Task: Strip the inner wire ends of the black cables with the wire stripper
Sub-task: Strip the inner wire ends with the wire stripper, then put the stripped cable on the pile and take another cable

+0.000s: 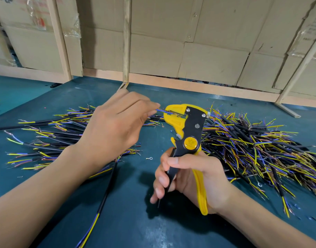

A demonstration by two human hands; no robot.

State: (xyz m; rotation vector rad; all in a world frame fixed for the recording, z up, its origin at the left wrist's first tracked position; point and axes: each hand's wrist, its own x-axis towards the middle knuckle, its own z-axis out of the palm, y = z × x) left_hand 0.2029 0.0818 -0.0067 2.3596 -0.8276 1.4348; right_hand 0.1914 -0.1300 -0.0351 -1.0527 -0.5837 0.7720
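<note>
Left hand [116, 126] pinches blue inner wire [161, 111], feeding it into wire stripper [186, 129] head; right hand [193, 178] grips stripper handles, between both cable piles [257, 145].

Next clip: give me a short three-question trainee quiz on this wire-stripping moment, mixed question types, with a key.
1. True or false: the right hand grips the wire stripper by its handles.
2. What does the left hand feed into the stripper's yellow head?
A. a ring terminal
B. thin coloured inner wires
C. a strip of tape
3. Fill in: the larger pile of black cables lies on the ____ side of the green table.

Key: 1 true; 2 B; 3 right.
</note>
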